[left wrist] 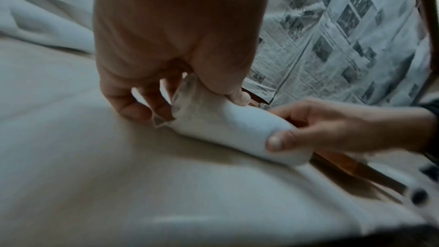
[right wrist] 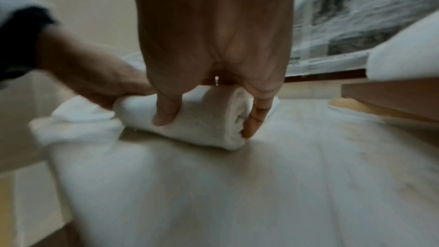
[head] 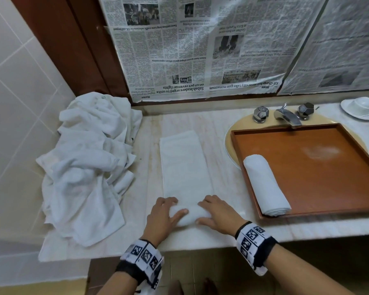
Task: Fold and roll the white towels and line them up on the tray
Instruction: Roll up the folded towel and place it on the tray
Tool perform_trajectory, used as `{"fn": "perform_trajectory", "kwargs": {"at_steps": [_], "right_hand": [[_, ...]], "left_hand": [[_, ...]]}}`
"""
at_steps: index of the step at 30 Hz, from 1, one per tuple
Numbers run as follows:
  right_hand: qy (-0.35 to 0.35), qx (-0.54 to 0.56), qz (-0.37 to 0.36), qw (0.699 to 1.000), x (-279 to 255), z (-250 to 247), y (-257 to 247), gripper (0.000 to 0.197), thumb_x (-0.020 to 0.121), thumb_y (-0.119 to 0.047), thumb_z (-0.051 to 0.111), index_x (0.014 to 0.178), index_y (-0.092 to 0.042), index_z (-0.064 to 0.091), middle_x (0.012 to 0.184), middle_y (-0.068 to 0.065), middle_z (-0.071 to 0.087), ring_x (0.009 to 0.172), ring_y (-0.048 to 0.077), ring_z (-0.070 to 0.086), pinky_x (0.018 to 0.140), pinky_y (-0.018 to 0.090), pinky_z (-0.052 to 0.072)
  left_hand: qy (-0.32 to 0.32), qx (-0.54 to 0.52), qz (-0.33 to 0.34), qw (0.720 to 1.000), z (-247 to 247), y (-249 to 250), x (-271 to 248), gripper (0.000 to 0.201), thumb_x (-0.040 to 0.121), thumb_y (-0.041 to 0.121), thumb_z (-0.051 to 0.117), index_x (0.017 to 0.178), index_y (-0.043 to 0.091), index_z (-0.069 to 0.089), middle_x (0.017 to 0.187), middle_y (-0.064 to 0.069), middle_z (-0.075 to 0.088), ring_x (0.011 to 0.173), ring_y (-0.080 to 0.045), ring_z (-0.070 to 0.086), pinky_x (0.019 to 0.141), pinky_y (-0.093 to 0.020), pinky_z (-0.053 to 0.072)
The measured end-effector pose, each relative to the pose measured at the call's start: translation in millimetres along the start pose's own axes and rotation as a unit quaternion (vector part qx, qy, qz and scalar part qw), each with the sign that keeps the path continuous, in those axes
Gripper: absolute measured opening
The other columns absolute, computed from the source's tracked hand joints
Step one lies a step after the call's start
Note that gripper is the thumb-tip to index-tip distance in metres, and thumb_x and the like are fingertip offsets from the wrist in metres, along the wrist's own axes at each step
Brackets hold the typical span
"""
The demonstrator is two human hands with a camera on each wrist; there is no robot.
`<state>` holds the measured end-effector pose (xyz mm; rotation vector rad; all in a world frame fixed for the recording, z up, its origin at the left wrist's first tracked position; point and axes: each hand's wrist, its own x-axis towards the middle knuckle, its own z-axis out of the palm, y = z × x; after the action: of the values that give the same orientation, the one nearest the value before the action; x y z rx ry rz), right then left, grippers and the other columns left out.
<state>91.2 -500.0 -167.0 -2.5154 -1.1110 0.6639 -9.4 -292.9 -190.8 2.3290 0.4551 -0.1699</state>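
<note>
Head view looks down on a pale, veined marble bench in a tiled bathroom, with newspaper sheets taped over the wall behind it. A heap of crumpled white towels lies at the bench's left end against the tiles. At the right, a square reddish-brown wooden tray with a raised rim sits over the basin, below a chrome tap; a white cup and saucer stand in the far right corner. One finished towel roll, a soft terry cylinder, lies along the tray's left side. A folded towel stretches as a long flat strip across the middle of the bench, its near end wound into a short thick roll. The left hand curls its grip over the roll's left end, thumb on the near side; the right hand clasps the right end, thumb on top and a finger against the spiral end face. Both wrists wear patterned marker bands.
</note>
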Motion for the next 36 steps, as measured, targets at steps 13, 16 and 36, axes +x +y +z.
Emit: {"fn": "perform_trajectory", "kwargs": {"at_steps": [13,16,36], "right_hand": [[0.111,-0.152,-0.028,0.982,-5,23,-7,0.063,0.071,-0.052,0.075,0.120,-0.016,0.059,0.109,0.001,0.060,0.093,0.025,0.062,0.076,0.038,0.052],[0.077,-0.094,-0.012,0.993,4,16,-4,0.055,0.086,-0.049,0.065,0.131,-0.020,0.054,0.122,0.000,0.055,0.110,0.023,0.054,0.088,0.038,0.044],[0.024,0.049,0.020,0.998,1,4,0,0.053,0.091,-0.054,0.059,0.130,-0.018,0.056,0.121,0.001,0.050,0.114,0.021,0.045,0.095,0.035,0.040]], "left_hand": [[-0.084,-0.020,0.049,0.995,-22,8,14,0.070,0.062,0.086,0.056,0.090,0.023,0.068,0.094,0.007,0.057,0.085,-0.006,0.053,0.075,-0.014,0.040],[-0.064,0.077,0.053,0.994,-13,2,8,0.072,0.073,0.082,0.054,0.124,0.033,0.060,0.125,0.009,0.045,0.114,-0.014,0.043,0.099,-0.033,0.042],[-0.017,0.148,0.094,0.984,3,-1,-7,0.077,0.080,0.086,0.037,0.144,0.044,0.039,0.147,0.018,0.032,0.131,-0.012,0.032,0.103,-0.040,0.037]]}}
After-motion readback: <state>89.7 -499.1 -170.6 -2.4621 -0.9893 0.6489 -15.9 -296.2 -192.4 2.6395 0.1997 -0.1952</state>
